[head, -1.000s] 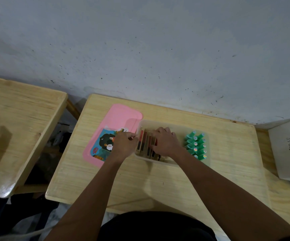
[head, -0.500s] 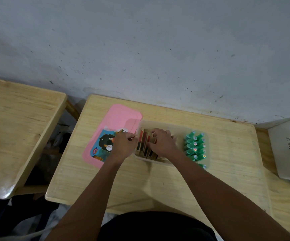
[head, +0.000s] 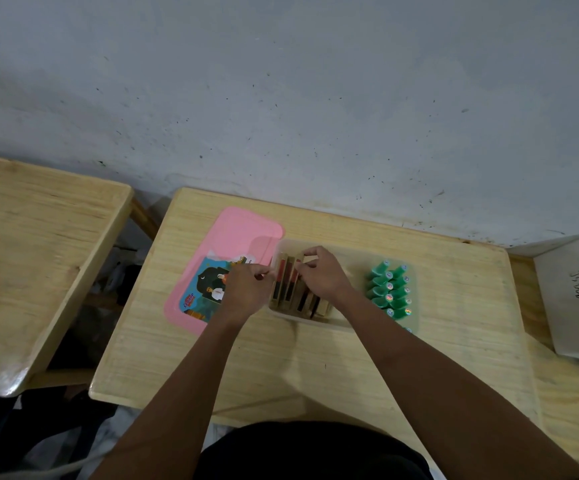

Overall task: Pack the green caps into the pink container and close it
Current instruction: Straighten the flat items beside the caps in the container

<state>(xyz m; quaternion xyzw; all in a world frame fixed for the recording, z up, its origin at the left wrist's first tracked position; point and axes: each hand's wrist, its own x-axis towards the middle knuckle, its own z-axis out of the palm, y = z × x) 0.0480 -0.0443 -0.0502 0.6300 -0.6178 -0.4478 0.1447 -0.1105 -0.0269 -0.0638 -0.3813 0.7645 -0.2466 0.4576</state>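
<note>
Right hand [head: 322, 284] pinches upright brown slabs [head: 286, 289] in the container [head: 302, 320]; left hand [head: 244, 294] has fingers curled at its rim, grip unclear. Green caps [head: 388, 289], standing inside right of the fingers, look light, rigid and slick, best pinched by the sides. Pink lid [head: 243, 230] lies left.

The left hand [head: 244, 292] and right hand [head: 324, 280] cover much of the wooden pieces [head: 286, 285] in the clear container [head: 316, 322]: which piece the curled right hand grips is hidden, and whether the left pinches a piece or the container's wall cannot be told. The left hand also hides part of the sticker [head: 205, 289] on the pink lid [head: 246, 230]. The nearest green caps [head: 388, 292] perhaps lie behind the right arm [head: 406, 362]; the frame's edge cuts off the white box [head: 572, 292].
</note>
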